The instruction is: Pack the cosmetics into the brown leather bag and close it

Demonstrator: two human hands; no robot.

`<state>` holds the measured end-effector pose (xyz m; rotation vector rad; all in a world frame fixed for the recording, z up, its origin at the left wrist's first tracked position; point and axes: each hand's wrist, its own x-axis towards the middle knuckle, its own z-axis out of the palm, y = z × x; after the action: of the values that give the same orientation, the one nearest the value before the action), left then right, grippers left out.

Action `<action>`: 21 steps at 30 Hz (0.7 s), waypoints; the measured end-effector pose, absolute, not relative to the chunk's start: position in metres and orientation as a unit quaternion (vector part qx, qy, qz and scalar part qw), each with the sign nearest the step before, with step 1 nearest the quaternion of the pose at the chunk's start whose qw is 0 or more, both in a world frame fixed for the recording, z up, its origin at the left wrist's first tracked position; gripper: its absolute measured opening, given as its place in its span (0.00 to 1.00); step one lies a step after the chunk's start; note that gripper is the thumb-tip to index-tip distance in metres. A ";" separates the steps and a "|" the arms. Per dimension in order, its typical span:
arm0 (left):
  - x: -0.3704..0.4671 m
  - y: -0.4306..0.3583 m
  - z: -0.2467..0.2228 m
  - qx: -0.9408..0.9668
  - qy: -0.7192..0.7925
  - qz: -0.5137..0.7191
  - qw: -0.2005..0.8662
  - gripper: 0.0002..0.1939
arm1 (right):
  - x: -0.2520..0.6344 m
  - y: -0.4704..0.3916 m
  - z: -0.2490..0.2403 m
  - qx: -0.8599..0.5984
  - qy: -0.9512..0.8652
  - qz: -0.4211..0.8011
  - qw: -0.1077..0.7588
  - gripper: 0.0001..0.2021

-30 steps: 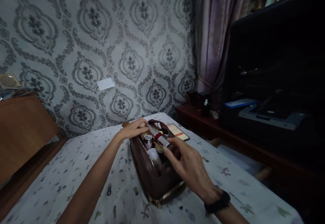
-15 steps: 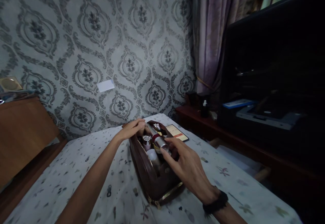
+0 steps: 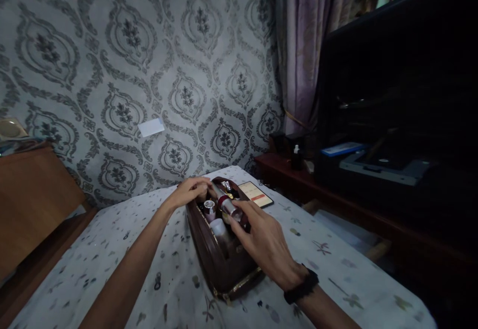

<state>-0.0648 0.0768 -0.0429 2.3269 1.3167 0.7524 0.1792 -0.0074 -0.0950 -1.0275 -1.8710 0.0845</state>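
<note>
The right hand [image 3: 263, 229], wearing a black wristband [image 3: 301, 285], is grasping a silver tube [image 3: 230, 206] with a red band, at lower centre of the frame. The thumb and fingers are closing around its near end. The tube is lying obliquely across the mouth of a brown zippered cosmetics bag [image 3: 220, 269], its far end pointing toward the left hand [image 3: 188, 192].

The left hand is resting at the far-left rim of the bag with its fingers curling inward. Whether they are gripping the rim or touching the tube, one cannot tell.

Change of state: compared with the earlier views, the tube is sitting slightly lower and further left relative to the bag, and the left fingers are curling more. This suggests that the tube's position is being adjusted at the bag mouth; the right hand is not releasing it.

Adjacent items: a silver-capped jar [image 3: 209, 208] and a white-capped bottle [image 3: 218, 229] are standing inside, left of the tube. A lit smartphone [image 3: 256, 193] is lying on the patterned bedsheet [image 3: 157, 249], just right of the bag.
</note>
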 end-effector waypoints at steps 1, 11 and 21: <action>-0.064 0.076 -0.044 0.830 0.458 0.268 0.170 0.21 | 0.179 -0.007 -0.094 -0.420 -0.767 0.037 0.484 0.10; -0.060 0.067 -0.041 0.861 0.438 0.210 0.147 0.27 | 0.180 -0.003 -0.089 -0.442 -0.769 0.049 0.459 0.09; -0.051 0.062 -0.045 0.832 0.470 0.254 0.152 0.31 | 0.180 -0.003 -0.088 -0.433 -0.775 0.060 0.456 0.09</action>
<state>-0.0511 0.0625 -0.0450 2.3875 1.3482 0.7297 0.1805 -0.0029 -0.0884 -1.0675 -1.9125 0.1488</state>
